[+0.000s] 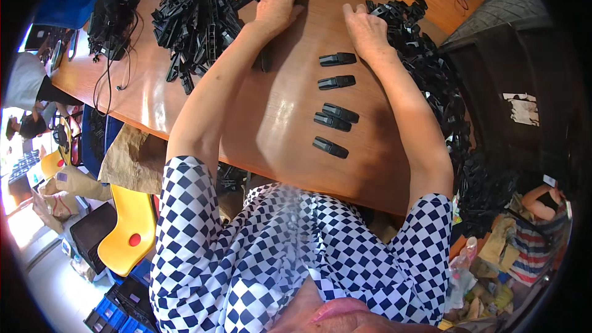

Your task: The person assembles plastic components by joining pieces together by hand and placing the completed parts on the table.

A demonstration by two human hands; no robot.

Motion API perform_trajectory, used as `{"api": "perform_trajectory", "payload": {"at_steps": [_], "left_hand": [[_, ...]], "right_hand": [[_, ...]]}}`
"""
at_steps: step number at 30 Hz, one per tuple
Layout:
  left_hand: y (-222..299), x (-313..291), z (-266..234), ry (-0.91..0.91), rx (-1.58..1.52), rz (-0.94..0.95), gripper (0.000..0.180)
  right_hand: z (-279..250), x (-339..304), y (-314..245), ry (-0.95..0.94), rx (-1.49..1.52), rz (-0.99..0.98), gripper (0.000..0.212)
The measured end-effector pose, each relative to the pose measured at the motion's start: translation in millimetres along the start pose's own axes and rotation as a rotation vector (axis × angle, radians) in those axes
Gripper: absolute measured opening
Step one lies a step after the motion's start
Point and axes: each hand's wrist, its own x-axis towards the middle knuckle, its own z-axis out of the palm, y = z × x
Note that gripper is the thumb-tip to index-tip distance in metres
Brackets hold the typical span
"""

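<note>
Left of black clip row [340, 113]: dark heap [191, 24]; left hand [277, 7] beside it, fingers curled, can't tell hold. Bare tabletop [280, 105] between, open to near edge. Right of row: right hand [368, 31], fingers bent, grip hidden; second heap [412, 40] alongside.

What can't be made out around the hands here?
In the head view:
Left hand: its own back hides whether it grips anything.
Right hand: grip likewise hidden by its own back.
Left pile of black parts: cut off by the top edge.
Right black pile: partly behind the right forearm.
</note>
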Motion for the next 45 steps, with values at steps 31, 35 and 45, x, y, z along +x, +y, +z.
{"api": "perform_trajectory", "payload": {"at_steps": [31, 35, 45], "left_hand": [[33.7, -40.0, 1.7, -0.094, -0.107, 0.272, 0.033], [20.9, -40.5, 7.0, -0.149, -0.201, 0.291, 0.029], [49.6, -43.6, 7.8, -0.219, -0.236, 0.325, 0.03]], "right_hand": [[0.7, -59.4, 39.4, 0.113, 0.534, -0.125, 0.018], [-32.0, -58.5, 32.5, -0.098, 0.198, -0.059, 0.02], [-20.8, -64.1, 35.6, 0.023, 0.716, 0.004, 0.031]]}}
